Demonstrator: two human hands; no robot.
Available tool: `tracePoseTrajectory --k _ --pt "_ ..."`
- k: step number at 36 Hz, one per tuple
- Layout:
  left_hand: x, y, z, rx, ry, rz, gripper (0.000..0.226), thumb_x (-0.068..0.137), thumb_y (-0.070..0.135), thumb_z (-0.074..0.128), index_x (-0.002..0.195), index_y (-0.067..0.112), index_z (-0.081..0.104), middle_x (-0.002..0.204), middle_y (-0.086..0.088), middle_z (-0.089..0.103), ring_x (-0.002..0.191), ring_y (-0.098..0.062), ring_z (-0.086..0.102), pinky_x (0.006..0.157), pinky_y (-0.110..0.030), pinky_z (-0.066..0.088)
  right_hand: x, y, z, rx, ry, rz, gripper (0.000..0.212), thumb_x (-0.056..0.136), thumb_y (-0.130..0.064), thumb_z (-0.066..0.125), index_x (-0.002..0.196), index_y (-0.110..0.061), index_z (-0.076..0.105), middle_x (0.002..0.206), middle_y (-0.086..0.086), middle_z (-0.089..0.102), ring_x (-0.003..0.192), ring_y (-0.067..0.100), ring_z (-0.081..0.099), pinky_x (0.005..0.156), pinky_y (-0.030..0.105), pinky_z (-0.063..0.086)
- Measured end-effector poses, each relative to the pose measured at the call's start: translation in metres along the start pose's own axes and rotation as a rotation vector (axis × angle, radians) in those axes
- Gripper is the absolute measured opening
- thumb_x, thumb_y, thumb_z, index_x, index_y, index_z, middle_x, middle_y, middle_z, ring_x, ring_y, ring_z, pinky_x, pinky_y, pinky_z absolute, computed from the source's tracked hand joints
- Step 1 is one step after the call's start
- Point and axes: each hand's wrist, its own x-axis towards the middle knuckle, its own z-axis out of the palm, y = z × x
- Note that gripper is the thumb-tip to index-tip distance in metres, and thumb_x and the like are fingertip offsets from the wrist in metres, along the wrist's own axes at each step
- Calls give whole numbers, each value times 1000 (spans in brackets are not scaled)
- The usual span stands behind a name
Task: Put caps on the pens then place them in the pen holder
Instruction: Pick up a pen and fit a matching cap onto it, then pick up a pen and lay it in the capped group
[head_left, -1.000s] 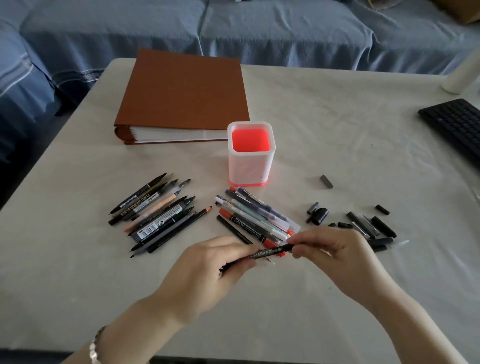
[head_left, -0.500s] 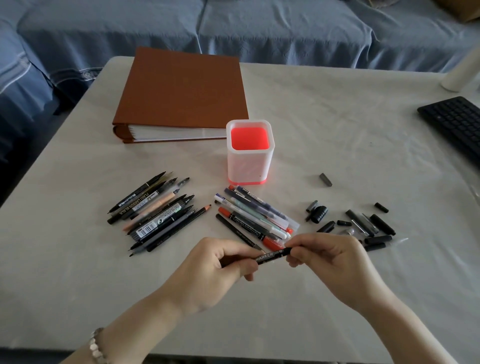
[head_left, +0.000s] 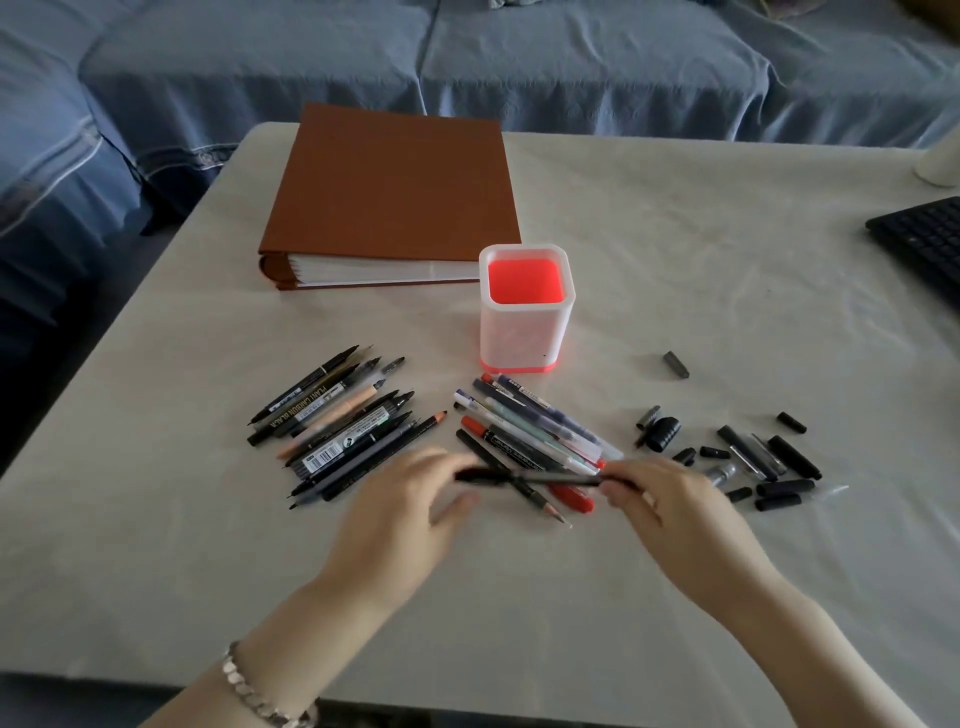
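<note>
My right hand (head_left: 670, 509) pinches the right end of a black marker (head_left: 540, 478), held level just above the table. My left hand (head_left: 400, 514) is blurred at the marker's left end, with its fingers spread and its thumb below the pen. The white pen holder (head_left: 524, 338) with a red inside stands upright behind the hands and holds nothing. Several uncapped pens (head_left: 337, 426) lie in a fan at the left. A second bunch of pens (head_left: 530, 426) lies under the marker. Several loose black caps (head_left: 753, 462) are scattered at the right.
A brown binder (head_left: 395, 187) lies closed behind the holder at the left. A black keyboard (head_left: 924, 244) reaches in from the right edge, with a white object (head_left: 940, 161) beyond it. One grey cap (head_left: 675, 364) lies apart. A blue sofa (head_left: 519, 67) runs behind the table.
Both hands held the marker at its ends before. Now my left hand has opened and drawn back leftward, and the marker sits level in my right hand.
</note>
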Motion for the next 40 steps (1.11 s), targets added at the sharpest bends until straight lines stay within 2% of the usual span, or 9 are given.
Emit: tracePoseTrajectory --k 3,6,15,22,26,28,30,34,40 --pt "0 -23 -5 177 132 -118 27 76 20 58 98 5 66 93 -7 69 86 -25 65 77 -29 48 6 11 1 27 193 134 14 88 -18 56 94 -13 68 82 -3 62 82 17 54 67 27 37" --pt "1 -38 -7 327 148 -179 23 70 4 71 93 2 67 88 -13 69 81 -34 66 71 -40 53 13 15 7 26 274 185 14 87 -15 58 94 -9 68 81 -4 57 86 19 52 71 26 35" --pt "8 -41 -3 509 104 -184 32 49 -8 82 75 5 67 73 -12 61 63 -35 61 53 -37 48 32 6 27 -47 227 141 18 84 -21 61 99 -13 69 95 4 61 98 21 51 75 21 30" --pt "19 -31 -2 600 42 -209 24 56 1 82 61 1 59 66 -17 55 61 -36 57 50 -38 47 17 15 24 -23 184 124 26 86 -24 59 110 -15 63 105 0 60 104 18 50 83 22 35" --pt "21 -16 0 462 105 -125 20 63 1 76 71 1 58 64 -14 59 58 -33 59 50 -37 47 1 31 12 3 200 138 22 82 -18 64 103 -15 67 96 -7 59 93 17 56 81 25 42" --pt "20 -7 2 298 118 -94 18 70 1 72 75 2 54 55 -9 56 47 -27 55 42 -29 38 -4 42 2 -16 210 172 17 81 -13 65 97 -15 69 91 -5 61 85 15 56 75 23 41" --pt "19 4 4 183 109 -130 12 81 9 62 82 5 51 56 -5 55 48 -26 52 42 -26 31 -7 56 -9 -61 229 213 14 80 -9 65 92 -13 70 86 -4 59 81 17 54 71 24 40" --pt "17 20 11 -4 93 -213 10 88 21 52 86 17 43 68 -7 62 64 -30 57 55 -38 43 -9 81 -30 -181 254 338 14 82 -10 61 91 -15 70 88 0 59 89 26 57 66 28 39" --pt "15 26 15 -112 37 -249 9 88 22 53 85 17 46 64 -3 60 60 -24 56 57 -37 44 -3 92 -39 -285 159 442 14 86 -21 56 96 -19 66 91 -1 55 94 24 54 64 28 38"
